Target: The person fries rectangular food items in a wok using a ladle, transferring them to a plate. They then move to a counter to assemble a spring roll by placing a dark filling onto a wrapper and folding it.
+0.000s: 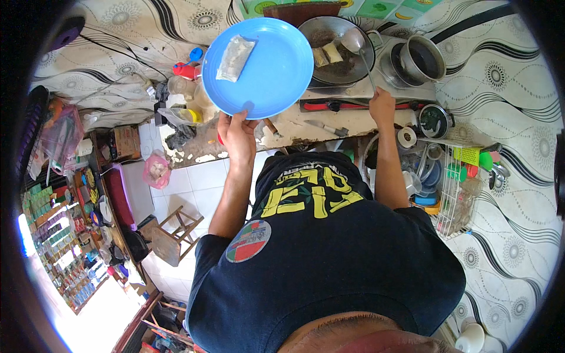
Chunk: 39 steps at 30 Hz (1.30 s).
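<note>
My left hand (238, 137) grips the near rim of a round blue plate (278, 75), thumb on top. On the plate's left part lies one pale, wrapped rectangular packet (235, 58). My right hand (382, 106) holds the handle of a metal ladle (353, 40), whose bowl is over the right side of a dark frying pan (344, 73). Two folded rectangular pieces lie in the pan beside each other, a browner one (320, 57) on the left and a paler one (332, 52) on the right. The plate is held left of the pan and hides part of its rim.
A metal pot (423, 58) stands right of the pan. A knife (326, 128) lies on the worn counter (287, 128) near its front edge. A lidded pot (435, 121) and a white wire dish rack (457, 194) are at the right. A wooden stool (167, 240) stands on the floor.
</note>
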{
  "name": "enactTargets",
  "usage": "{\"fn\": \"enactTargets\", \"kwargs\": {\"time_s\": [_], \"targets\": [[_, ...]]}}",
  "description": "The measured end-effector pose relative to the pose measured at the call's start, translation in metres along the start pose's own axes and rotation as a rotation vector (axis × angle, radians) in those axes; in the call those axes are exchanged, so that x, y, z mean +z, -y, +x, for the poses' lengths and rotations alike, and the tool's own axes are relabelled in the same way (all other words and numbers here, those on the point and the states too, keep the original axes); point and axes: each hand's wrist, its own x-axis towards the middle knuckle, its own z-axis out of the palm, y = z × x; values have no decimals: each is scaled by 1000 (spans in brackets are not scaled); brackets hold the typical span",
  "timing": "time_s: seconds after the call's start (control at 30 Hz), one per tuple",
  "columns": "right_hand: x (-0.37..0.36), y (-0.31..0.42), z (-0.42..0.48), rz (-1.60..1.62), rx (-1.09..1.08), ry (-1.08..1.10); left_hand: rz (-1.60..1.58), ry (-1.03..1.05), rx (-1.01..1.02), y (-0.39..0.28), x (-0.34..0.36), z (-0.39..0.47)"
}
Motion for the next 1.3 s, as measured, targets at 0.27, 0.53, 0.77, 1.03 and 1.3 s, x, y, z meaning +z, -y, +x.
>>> {"fn": "enactTargets", "kwargs": {"time_s": [0.27,0.53,0.77,1.03,1.3], "targets": [[10,-12,-2,-93,10,-39,6,6,-9,3,-5,2],[-6,4,-3,-33,27,43,4,8,-3,0,-1,1],[-1,0,0,-95,47,69,30,11,-9,-1,-3,3],[1,-10,4,-52,-15,56,8,-8,-3,0,-1,2],[-5,0,5,-100,-49,20,2,-22,-4,0,-2,1]]}}
